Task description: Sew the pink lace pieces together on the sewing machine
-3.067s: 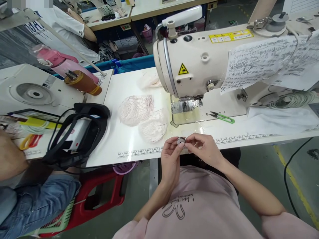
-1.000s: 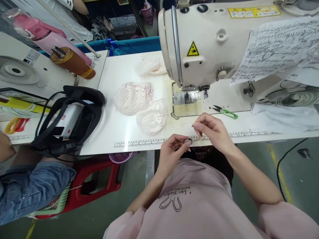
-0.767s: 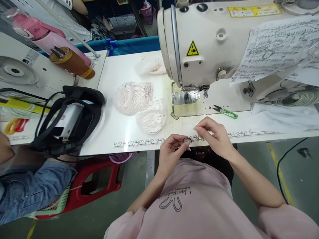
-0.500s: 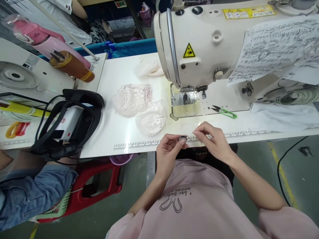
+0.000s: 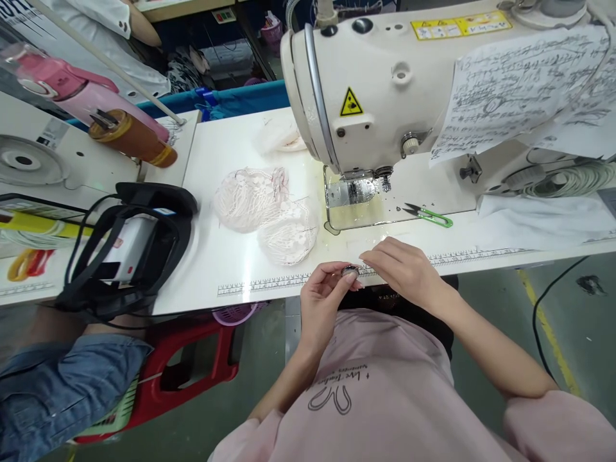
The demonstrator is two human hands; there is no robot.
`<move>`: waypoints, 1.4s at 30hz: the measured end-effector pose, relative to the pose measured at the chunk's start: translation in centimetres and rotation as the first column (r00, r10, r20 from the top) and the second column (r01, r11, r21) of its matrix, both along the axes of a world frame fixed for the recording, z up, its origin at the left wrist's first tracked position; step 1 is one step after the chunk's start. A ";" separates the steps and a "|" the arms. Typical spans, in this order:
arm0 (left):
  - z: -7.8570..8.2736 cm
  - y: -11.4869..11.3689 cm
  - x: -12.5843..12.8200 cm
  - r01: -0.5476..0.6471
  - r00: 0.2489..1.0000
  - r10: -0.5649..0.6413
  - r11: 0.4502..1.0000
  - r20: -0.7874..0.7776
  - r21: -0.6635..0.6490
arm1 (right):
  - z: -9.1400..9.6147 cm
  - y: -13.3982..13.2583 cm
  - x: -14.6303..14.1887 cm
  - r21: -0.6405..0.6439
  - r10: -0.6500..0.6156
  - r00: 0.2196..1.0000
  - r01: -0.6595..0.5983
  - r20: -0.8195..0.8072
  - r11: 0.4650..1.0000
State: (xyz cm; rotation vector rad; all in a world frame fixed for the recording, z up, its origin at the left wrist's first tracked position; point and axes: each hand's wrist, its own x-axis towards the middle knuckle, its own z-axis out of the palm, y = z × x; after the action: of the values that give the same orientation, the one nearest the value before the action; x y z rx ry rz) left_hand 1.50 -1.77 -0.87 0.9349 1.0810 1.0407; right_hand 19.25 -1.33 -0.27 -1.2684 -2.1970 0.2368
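My left hand (image 5: 327, 292) pinches a small round metal bobbin case (image 5: 350, 271) between thumb and fingers, above the table's front edge. My right hand (image 5: 402, 266) is just right of it, thumb and fingers pressed together with the fingertips close to the bobbin case. Whatever those fingertips hold, if anything, is too fine to make out. Beyond my hands stands a white sewing machine (image 5: 375, 83), its needle area (image 5: 356, 190) over a metal plate. Green-handled thread snips (image 5: 428, 215) lie on the machine bed to the right.
Two pale lace cups (image 5: 289, 232) lie left of the machine, with more sheer fabric (image 5: 282, 136) behind. A printed ruler (image 5: 264, 283) runs along the table edge. A black headset-like strap device (image 5: 129, 244), pink bottle (image 5: 86, 90) and brown container (image 5: 132, 138) stand left. White cloth (image 5: 543, 221) lies right.
My right hand has moved left, closer to the bobbin case, and its fingers have drawn together. My left hand keeps its hold. The whole view has shifted slightly.
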 end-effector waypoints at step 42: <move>-0.6 0.3 -0.1 0.159 0.978 -0.146 0.984 0.147 -0.080 | 1.1 0.9 0.0 -0.395 -0.250 0.836 0.043 -0.489 0.918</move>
State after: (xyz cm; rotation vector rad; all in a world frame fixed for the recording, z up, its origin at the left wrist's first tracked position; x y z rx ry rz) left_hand 1.39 -1.42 -1.47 0.8439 0.9171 0.9092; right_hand 19.29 -0.47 0.79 -1.3584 -1.6045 0.8682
